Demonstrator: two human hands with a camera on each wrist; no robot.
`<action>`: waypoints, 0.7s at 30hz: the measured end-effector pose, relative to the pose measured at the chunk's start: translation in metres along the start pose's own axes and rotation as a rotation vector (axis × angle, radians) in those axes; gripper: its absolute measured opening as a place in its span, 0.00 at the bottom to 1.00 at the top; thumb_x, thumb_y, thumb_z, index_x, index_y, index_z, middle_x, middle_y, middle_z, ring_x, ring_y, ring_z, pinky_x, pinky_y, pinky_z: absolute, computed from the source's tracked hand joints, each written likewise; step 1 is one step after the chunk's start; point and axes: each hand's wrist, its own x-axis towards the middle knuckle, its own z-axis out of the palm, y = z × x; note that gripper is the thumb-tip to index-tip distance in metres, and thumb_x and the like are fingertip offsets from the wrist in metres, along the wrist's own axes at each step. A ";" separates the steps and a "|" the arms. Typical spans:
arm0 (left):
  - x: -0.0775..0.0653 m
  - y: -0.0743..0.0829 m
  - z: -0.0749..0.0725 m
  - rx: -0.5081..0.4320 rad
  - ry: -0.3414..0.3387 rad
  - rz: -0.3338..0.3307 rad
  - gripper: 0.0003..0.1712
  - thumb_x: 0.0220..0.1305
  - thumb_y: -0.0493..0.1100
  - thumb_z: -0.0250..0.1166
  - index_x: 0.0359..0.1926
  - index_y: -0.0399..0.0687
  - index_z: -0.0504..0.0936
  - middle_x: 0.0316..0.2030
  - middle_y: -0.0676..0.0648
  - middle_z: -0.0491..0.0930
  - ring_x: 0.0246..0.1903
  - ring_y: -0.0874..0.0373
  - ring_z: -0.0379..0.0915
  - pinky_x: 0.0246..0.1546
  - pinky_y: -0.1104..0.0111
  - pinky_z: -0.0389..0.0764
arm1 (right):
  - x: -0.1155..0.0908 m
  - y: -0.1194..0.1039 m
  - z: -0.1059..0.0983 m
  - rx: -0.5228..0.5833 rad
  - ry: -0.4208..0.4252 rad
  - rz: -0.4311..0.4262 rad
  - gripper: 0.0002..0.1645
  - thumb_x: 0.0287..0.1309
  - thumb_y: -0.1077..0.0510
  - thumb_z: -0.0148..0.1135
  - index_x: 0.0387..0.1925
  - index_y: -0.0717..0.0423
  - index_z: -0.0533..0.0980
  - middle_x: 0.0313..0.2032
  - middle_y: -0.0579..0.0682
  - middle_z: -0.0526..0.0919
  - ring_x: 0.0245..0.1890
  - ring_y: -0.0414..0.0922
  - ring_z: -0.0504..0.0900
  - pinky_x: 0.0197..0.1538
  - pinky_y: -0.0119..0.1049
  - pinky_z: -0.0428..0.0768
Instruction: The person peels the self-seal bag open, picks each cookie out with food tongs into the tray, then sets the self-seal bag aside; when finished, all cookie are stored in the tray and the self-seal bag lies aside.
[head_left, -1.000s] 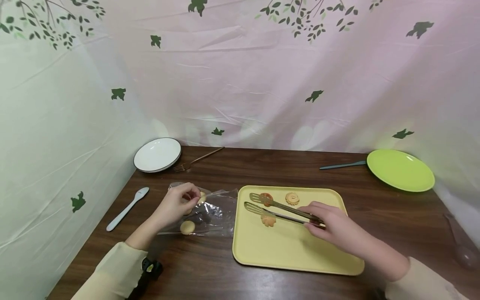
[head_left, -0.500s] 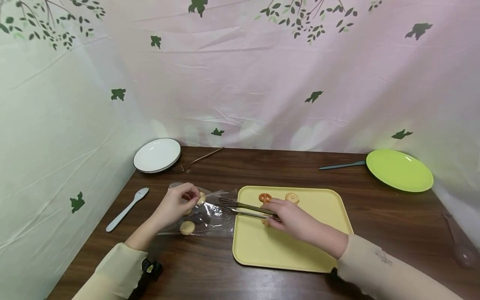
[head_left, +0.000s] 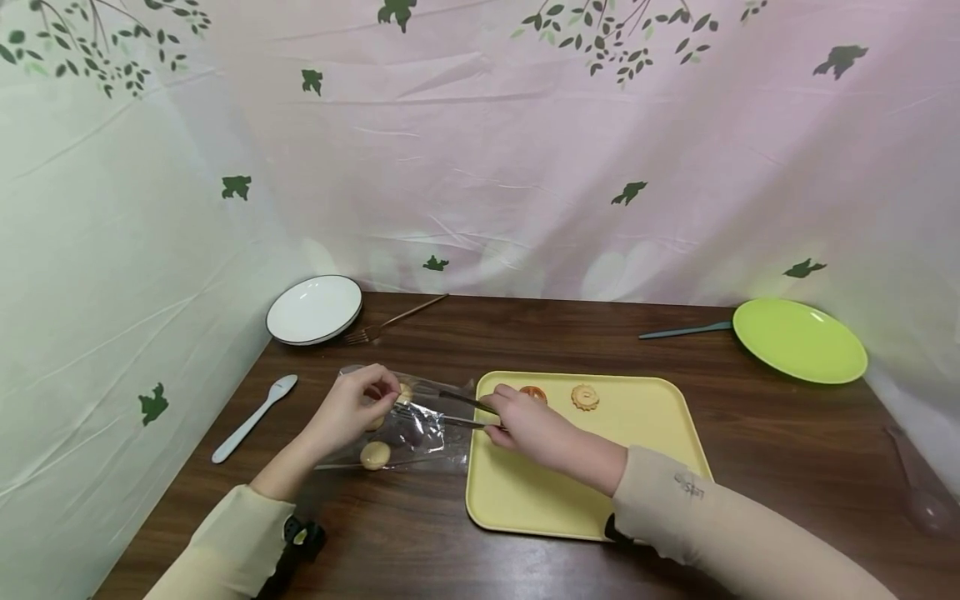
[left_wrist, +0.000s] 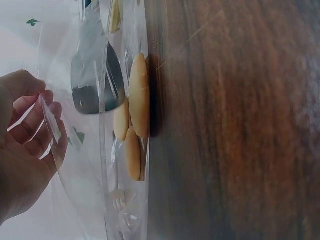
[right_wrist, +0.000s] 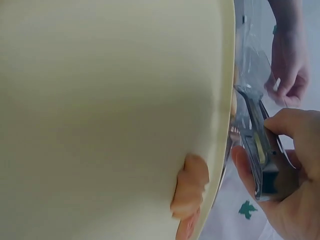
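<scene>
My left hand [head_left: 358,408] pinches the upper edge of a clear plastic bag [left_wrist: 102,150], lifting its film. Pale round cookies [left_wrist: 140,97] lie in the bag, one [head_left: 375,455] at its near side. My right hand [head_left: 536,429] grips metal serving tongs [right_wrist: 262,145] above the left rim of the yellow tray [head_left: 570,500]. The tongs' tips reach left over the bag, close to the left fingers; in the left wrist view, their broad dark head shows through the film above the cookies. On the tray sit a reddish pretzel-shaped cookie [head_left: 534,394] and a flower-shaped cookie [head_left: 585,397].
White plates [head_left: 315,310] stand at the back left beside a fork [head_left: 393,318]. A pale spoon [head_left: 255,418] lies at the left edge. At the back right are a lime-green plate [head_left: 799,342] and a teal utensil handle [head_left: 684,331]. A translucent spoon [head_left: 926,504] lies far right.
My right hand has carried the tongs leftward from over the tray to the bag, now covering the tray's nearer cookie in the head view. My left hand has stayed in place.
</scene>
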 end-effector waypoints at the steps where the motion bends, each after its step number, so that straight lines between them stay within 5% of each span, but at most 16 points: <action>1: 0.000 0.000 0.000 0.002 0.000 0.001 0.05 0.61 0.36 0.63 0.33 0.52 0.79 0.31 0.54 0.80 0.32 0.64 0.76 0.35 0.64 0.81 | 0.001 -0.002 0.001 -0.011 0.000 0.005 0.22 0.56 0.56 0.64 0.50 0.63 0.76 0.38 0.51 0.76 0.27 0.38 0.72 0.30 0.33 0.77; 21: 0.004 0.001 0.000 0.017 0.009 0.002 0.05 0.60 0.34 0.64 0.33 0.50 0.79 0.31 0.55 0.79 0.33 0.63 0.76 0.37 0.63 0.82 | 0.017 -0.024 0.017 -0.133 0.046 0.032 0.23 0.54 0.56 0.63 0.49 0.65 0.75 0.42 0.54 0.77 0.32 0.46 0.81 0.36 0.35 0.82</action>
